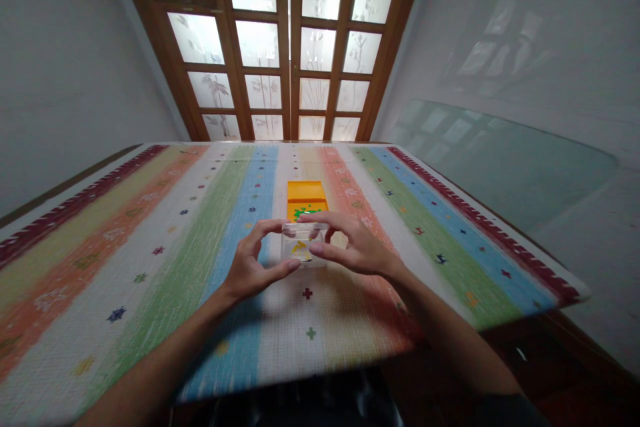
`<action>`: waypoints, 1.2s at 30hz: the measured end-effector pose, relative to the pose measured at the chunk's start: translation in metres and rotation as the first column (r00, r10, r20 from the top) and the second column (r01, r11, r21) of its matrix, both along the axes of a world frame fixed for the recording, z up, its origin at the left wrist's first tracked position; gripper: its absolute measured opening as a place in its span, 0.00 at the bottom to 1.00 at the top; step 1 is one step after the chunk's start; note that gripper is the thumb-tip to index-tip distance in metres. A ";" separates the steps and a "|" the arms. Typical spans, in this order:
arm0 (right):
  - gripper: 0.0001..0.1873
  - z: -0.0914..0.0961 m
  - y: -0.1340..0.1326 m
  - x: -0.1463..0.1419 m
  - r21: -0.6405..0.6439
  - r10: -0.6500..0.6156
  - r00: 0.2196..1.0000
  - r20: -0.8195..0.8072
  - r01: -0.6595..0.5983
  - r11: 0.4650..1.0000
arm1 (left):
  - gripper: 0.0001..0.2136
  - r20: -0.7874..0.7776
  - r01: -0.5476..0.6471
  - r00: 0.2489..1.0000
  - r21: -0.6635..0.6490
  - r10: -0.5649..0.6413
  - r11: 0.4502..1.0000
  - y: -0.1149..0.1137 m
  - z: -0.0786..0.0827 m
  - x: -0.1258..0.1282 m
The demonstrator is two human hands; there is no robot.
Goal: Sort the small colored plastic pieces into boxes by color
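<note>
A small clear plastic box [303, 236] is in front of me at the middle of the table, with some yellow pieces [301, 249] showing in or through it. My left hand [250, 261] grips its left side, fingers along the top and thumb low at the front. From the right, my right hand [356, 244] holds it with fingers over the top edge and thumb on the front. Just beyond lies an orange tray [306, 189] with two sections; several small green pieces [307, 212] lie in the nearer one, partly hidden by my right fingers and the box.
A striped, patterned cloth [165, 280] covers the table. Past its far edge stand wooden doors [290, 47] with frosted panes. A glass panel [500, 147] leans near the wall on the right. The table's near edge runs just below my forearms.
</note>
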State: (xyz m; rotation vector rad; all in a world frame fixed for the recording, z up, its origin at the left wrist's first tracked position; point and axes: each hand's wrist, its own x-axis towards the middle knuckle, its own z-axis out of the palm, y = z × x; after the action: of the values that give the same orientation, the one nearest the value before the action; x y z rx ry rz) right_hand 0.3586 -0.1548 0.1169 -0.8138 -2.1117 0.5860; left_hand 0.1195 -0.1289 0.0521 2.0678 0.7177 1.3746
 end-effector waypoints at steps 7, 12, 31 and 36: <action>0.27 -0.008 -0.004 -0.001 0.216 0.047 0.998 0.038 -0.054 0.975 | 0.21 0.054 -0.037 0.998 -0.006 0.037 0.999 0.001 0.000 0.000; 0.22 -0.014 -0.003 -0.002 0.256 0.039 0.998 0.050 -0.051 0.965 | 0.18 0.068 -0.022 0.997 0.001 0.022 1.000 0.000 0.001 0.002; 0.18 -0.012 0.041 0.017 0.092 -0.244 0.952 -0.187 0.264 0.960 | 0.21 0.141 -0.236 0.960 -0.056 0.242 0.970 0.018 0.012 -0.011; 0.12 -0.032 0.102 0.036 -0.209 -0.478 0.861 -0.173 0.442 0.872 | 0.24 -0.068 -0.389 0.921 -0.140 0.383 0.910 0.040 0.007 -0.032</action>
State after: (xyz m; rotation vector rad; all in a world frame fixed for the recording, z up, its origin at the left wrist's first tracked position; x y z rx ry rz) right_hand 0.3945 -0.0531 0.0846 -1.2433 -1.5996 0.5595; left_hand 0.0871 -0.0887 0.0588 1.9029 1.2635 1.4347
